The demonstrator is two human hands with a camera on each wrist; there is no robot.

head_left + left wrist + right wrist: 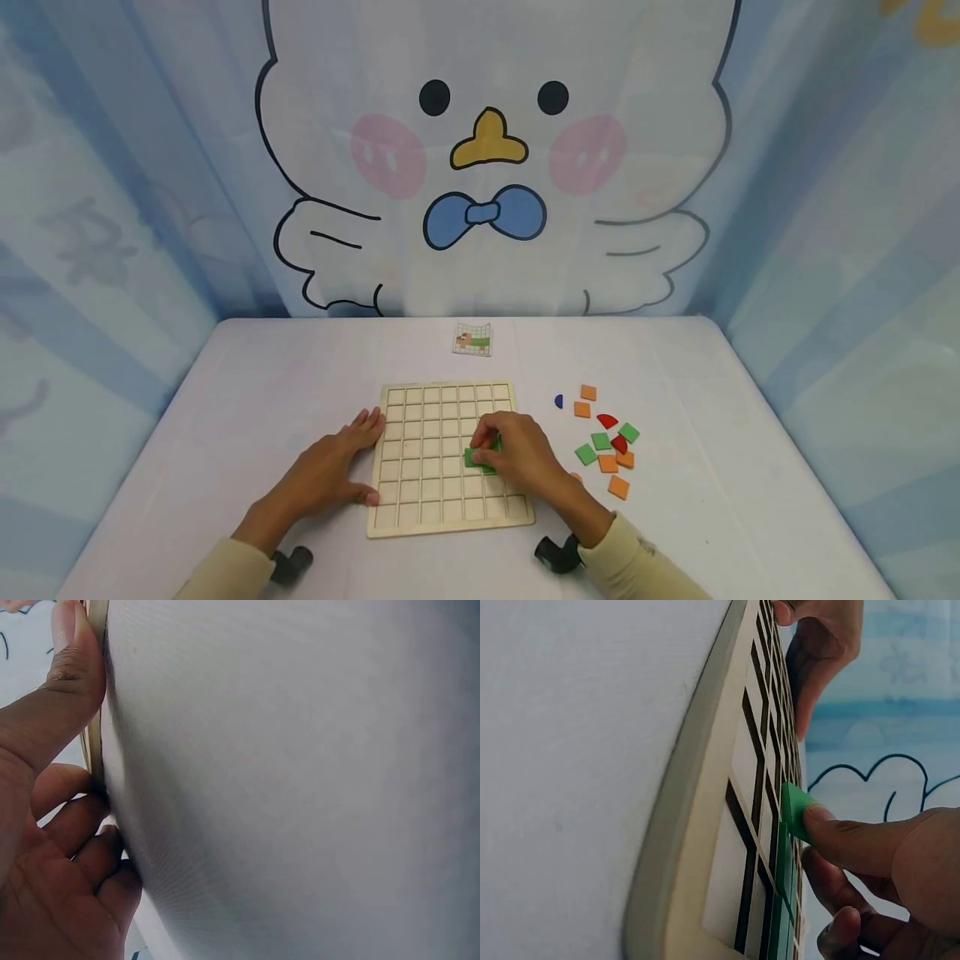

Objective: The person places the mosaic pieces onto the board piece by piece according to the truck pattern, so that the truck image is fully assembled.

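A wooden grid board (408,487) lies on the table, divided into rows of square cells. Along its left edge rests my left hand (322,475), thumb and fingers spread apart and touching the rim; the left wrist view shows the thumb (79,671) against the board's side (95,742). Over the board's right half, my right hand (525,454) pinches a green tile (795,806), which stands tilted at the grid in the right wrist view. More green tile (781,877) lies in cells just beside it, partly hidden by the hand in the head view.
Right of the board lie loose orange tiles (618,487), green tiles (586,454), red curved pieces (607,421) and a blue half-round piece (558,402). A small picture card (472,340) lies behind the board. A printed curtain (487,267) hangs at the table's back edge.
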